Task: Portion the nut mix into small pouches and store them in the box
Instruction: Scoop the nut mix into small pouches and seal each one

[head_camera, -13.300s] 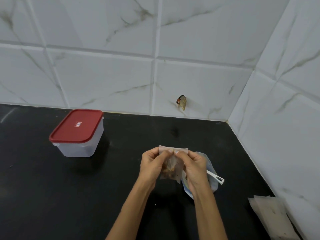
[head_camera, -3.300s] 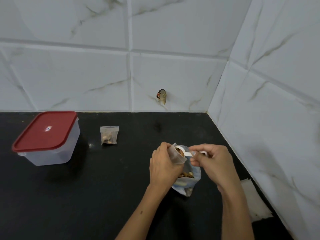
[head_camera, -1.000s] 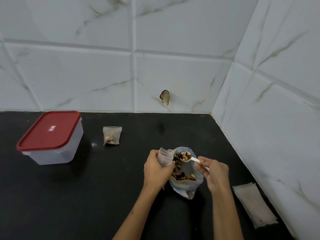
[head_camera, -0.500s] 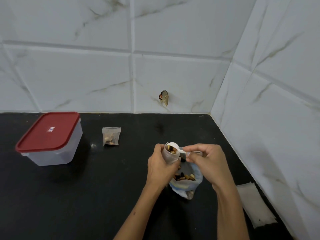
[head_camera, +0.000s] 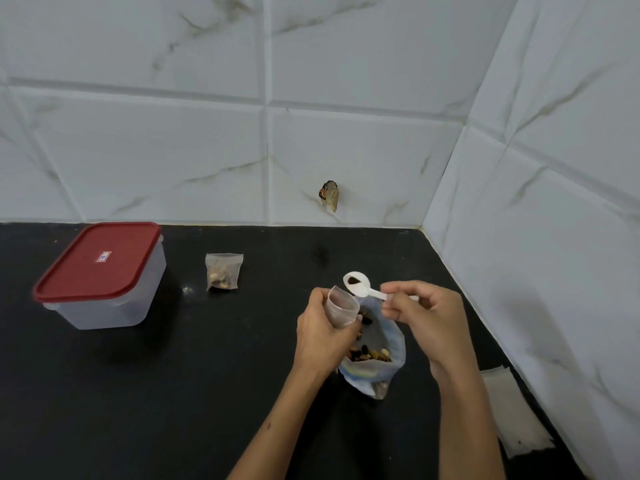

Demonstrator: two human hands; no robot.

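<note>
- head view, the only one here: left hand [head_camera: 323, 336] has its fingers curled round a small clear pouch [head_camera: 342, 306], holding it upright with the mouth open and facing up and a bit toward the wall.
- right hand [head_camera: 424, 315] pinches the handle of a white spoon [head_camera: 360, 286] between thumb and fingertips. handle runs roughly left-right, bowl at the left end.
- the bit that matters: the spoon bowl sits just above and slightly behind-right of the pouch mouth, near but not touching. looks nearly empty, one dark bit stuck in it.
- the big nut mix bag [head_camera: 375, 355] stands open on the bench directly below both hands, so i'd guess the next scoop is a short dip down from the right hand.
- one filled pouch [head_camera: 223, 271] lies on the bench to the left, near the box [head_camera: 104, 275], which has its red lid on.
- spare empty pouches [head_camera: 516, 414] lie flat by the right wall.
</note>
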